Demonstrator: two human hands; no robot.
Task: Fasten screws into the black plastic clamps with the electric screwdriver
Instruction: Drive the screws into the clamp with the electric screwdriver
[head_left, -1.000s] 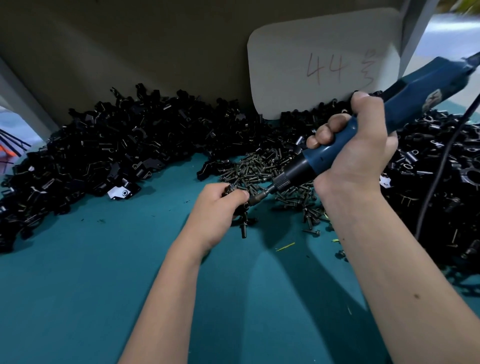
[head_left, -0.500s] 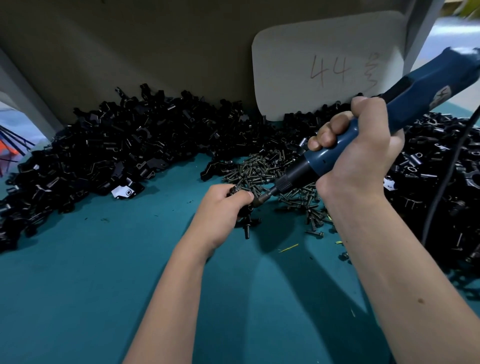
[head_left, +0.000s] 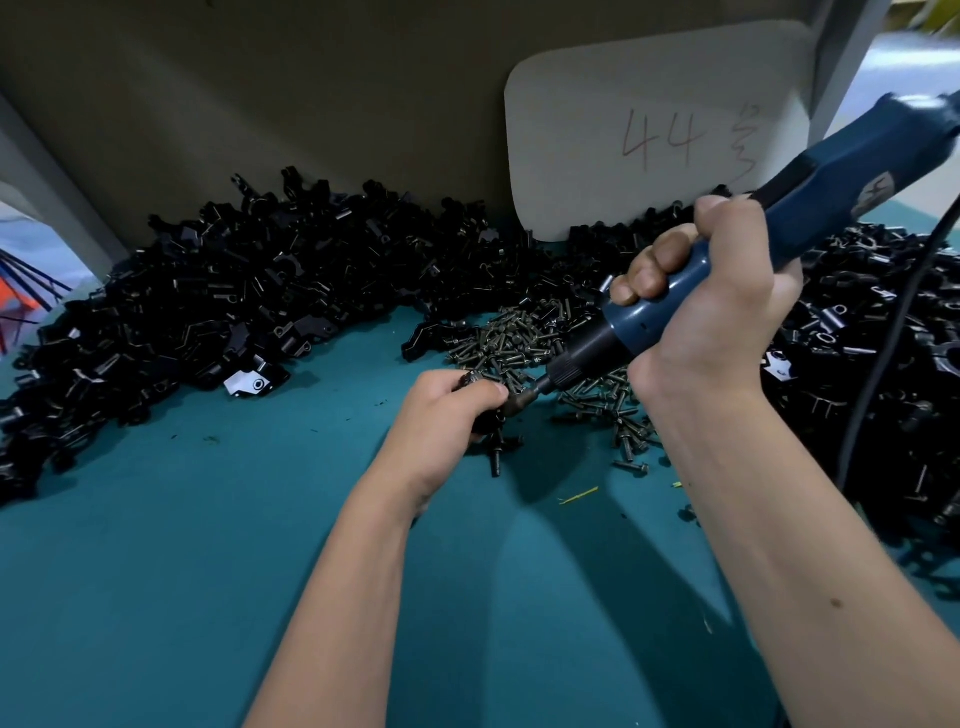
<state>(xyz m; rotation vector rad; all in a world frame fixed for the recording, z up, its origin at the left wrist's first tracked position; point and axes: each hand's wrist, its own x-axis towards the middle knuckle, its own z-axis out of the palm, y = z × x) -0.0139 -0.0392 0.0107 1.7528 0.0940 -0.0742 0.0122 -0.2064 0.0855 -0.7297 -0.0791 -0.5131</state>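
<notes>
Fingers of your left hand (head_left: 447, 410) are curled tight around one black clamp (head_left: 488, 422), thumb pressed over the top, so most of the part is buried in your fist and only a bit pokes out below the knuckles. Your right hand (head_left: 711, 306) is wrapped all the way round the blue driver (head_left: 779, 228), fingers (head_left: 649, 270) stacked along the barrel, nothing loose about that grip.

Driver comes down at a slant from the upper right, and its tip (head_left: 524, 399) sits right at your left thumb, touching whatever it meets at the clamp. Can't tell from here if there's a screw on the bit, your thumb hides it. Its cord (head_left: 883, 353) hangs down just right of your right wrist.

Screws (head_left: 535, 343) are piled directly behind your left fingers and under the driver nose, with a few strays scattered to the right of the fist. One loose screw (head_left: 496, 465) lies just below your left knuckles on the teal mat (head_left: 208, 571).

Clamp heaps: a big pile (head_left: 234, 291) well off to the left of your left hand, curving along the back, and another pile (head_left: 893, 364) just past your right hand. White card (head_left: 649, 114) with "44" scrawled on it leans up behind your right fingers.
</notes>
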